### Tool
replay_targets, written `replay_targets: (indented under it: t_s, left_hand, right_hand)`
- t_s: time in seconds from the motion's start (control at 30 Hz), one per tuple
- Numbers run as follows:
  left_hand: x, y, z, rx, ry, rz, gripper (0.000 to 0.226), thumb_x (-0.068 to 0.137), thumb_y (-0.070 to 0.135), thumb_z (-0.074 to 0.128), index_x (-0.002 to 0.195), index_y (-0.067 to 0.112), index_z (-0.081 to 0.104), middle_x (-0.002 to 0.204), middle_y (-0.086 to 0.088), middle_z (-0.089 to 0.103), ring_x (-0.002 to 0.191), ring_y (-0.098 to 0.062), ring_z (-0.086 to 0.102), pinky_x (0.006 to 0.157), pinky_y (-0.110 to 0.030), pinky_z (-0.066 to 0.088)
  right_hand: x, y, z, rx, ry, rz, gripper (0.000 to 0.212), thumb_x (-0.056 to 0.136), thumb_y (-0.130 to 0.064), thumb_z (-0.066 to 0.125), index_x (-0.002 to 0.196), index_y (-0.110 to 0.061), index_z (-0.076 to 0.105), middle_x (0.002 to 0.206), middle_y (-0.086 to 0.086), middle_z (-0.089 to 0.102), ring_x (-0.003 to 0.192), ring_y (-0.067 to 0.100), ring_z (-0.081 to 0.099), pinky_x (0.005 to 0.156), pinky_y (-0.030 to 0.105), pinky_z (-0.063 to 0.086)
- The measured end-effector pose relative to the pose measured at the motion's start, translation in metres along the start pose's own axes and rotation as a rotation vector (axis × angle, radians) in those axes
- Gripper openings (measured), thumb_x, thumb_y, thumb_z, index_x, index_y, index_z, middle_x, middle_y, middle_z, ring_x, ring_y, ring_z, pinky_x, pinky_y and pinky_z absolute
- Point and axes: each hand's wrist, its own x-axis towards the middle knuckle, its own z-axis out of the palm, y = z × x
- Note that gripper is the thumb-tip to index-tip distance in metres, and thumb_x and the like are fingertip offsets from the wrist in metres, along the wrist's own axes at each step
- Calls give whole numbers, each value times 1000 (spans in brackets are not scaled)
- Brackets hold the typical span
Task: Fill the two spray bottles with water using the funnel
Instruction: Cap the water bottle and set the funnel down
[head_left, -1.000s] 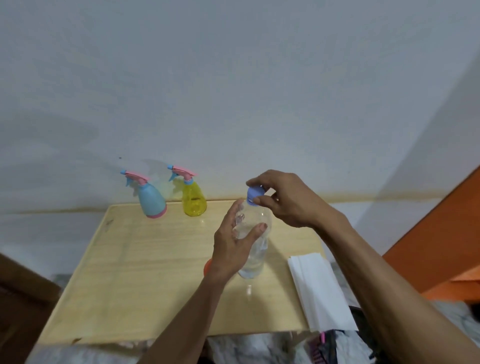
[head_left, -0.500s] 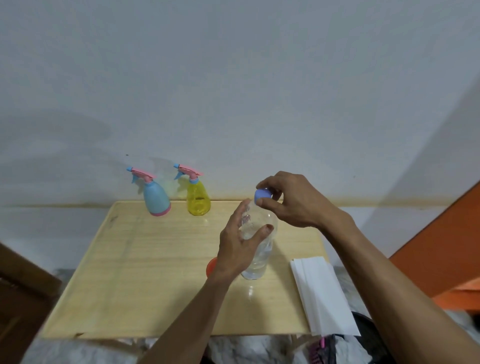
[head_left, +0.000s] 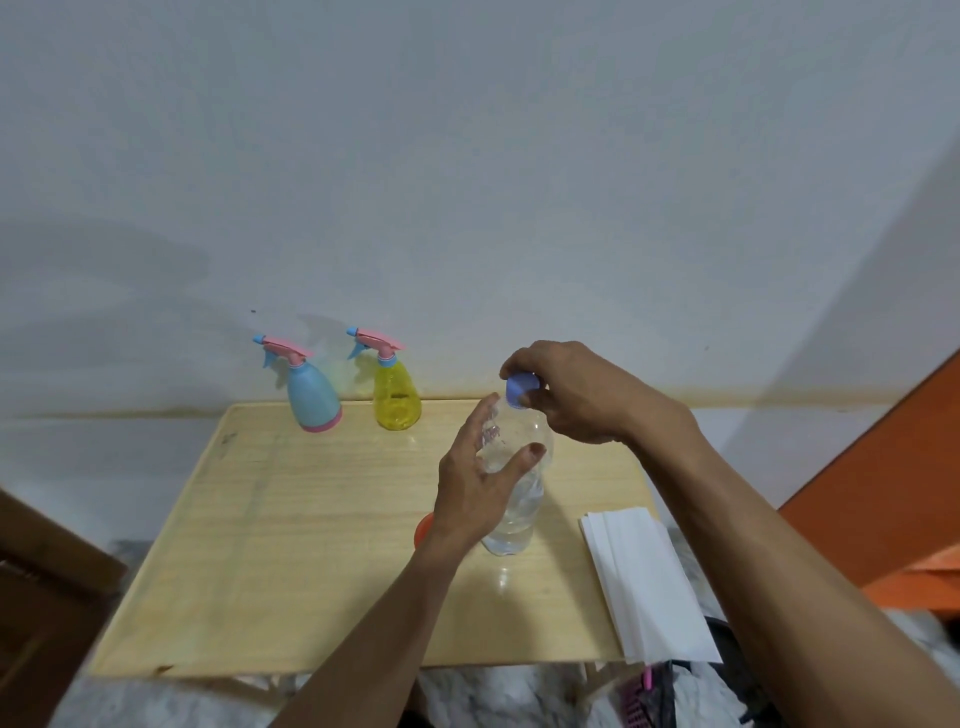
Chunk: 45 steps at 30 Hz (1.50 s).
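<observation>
Head view: the clear water bottle (head_left: 511, 499) stands mid-table, left hand (head_left: 475, 493) wrapped round it, right hand (head_left: 566, 397) pinching its blue cap (head_left: 521, 389), so uncapping is the likely step. Next, the orange funnel (head_left: 423, 529), half hidden, must reach the blue spray bottle (head_left: 311, 397) or the yellow spray bottle (head_left: 396, 397), both capped by the wall. Bare table (head_left: 291, 545) lies left; folded white paper (head_left: 647, 582) overhangs its right edge.

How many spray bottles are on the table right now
2. The blue spray bottle stands at the table's far edge by the wall, and the yellow spray bottle stands just to its right, apart from it. Both have their pink trigger heads on. No others show.
</observation>
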Motion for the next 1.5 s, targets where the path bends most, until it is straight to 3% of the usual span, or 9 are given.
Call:
replay_targets:
  t_s: [0.13, 0.3, 0.43, 0.5, 0.6, 0.83, 1.0, 1.23, 1.5]
  left_hand:
    - [-1, 1, 1, -10, 10, -7, 76, 69, 65, 77, 138, 55, 45, 142, 23, 54, 128, -1, 54, 104, -43, 52]
    - [-1, 1, 0, -21, 1, -8, 77, 70, 61, 79, 139, 50, 46, 140, 24, 55, 128, -1, 55, 104, -43, 52]
    - [0, 0, -1, -15, -14, -9, 85, 69, 62, 77, 145, 43, 44, 141, 24, 54, 127, 1, 55, 105, -42, 51]
    - [-1, 1, -3, -15, -14, -4, 80, 70, 61, 78, 142, 49, 45, 138, 26, 55, 126, 1, 55, 105, -41, 52]
    - [-1, 1, -5, -32, -13, -13, 84, 65, 68, 77, 141, 53, 44, 141, 23, 54, 126, 3, 54, 105, -39, 52]
    - [3, 1, -4, 3, -13, 2, 77, 73, 57, 82, 142, 47, 47, 140, 21, 56, 124, 2, 57, 105, -41, 51]
    - [1, 1, -5, -18, -24, -14, 84, 65, 69, 79, 140, 54, 44, 140, 24, 56, 128, -1, 54, 106, -41, 51]
    - [2, 2, -7, 1, -52, -5, 72, 73, 56, 80, 138, 48, 50, 132, 27, 58, 126, -3, 57, 102, -44, 53]
    - [0, 3, -5, -34, -22, -34, 86, 63, 67, 82, 140, 54, 45, 134, 30, 56, 127, 2, 54, 105, -40, 52]
  right_hand:
    - [3, -5, 4, -66, 9, 77, 28, 102, -29, 56, 121, -9, 58, 118, 9, 58, 104, 26, 57, 85, 36, 49]
    - [3, -8, 13, -162, 100, 122, 39, 102, -47, 47, 99, -9, 52, 98, 8, 55, 83, 28, 49, 71, 33, 35]
    - [6, -8, 13, -180, 145, 120, 42, 99, -52, 50, 81, -15, 46, 90, 8, 57, 82, 29, 50, 70, 35, 39]
    - [6, -1, 6, -71, 98, 54, 37, 96, -51, 59, 101, -14, 64, 98, 4, 62, 87, 22, 54, 76, 33, 45]
    - [2, 11, -2, 49, -7, -44, 40, 97, -40, 62, 132, -21, 62, 107, -5, 55, 93, 13, 51, 85, 26, 41]
    - [7, 22, 22, -21, 194, -65, 42, 96, -54, 57, 103, -14, 68, 90, -5, 56, 81, 17, 54, 76, 34, 48]
    - [0, 25, 18, 192, 116, -148, 36, 98, -35, 64, 131, -19, 64, 111, -7, 57, 81, 10, 60, 82, 24, 45]
    - [6, 21, 34, 111, 257, -61, 36, 95, -48, 64, 109, -15, 66, 94, -6, 54, 79, 9, 49, 72, 22, 36]
    - [-3, 32, 38, 295, 284, -118, 24, 96, -31, 67, 116, -18, 69, 102, -9, 63, 84, 0, 58, 74, 12, 40]
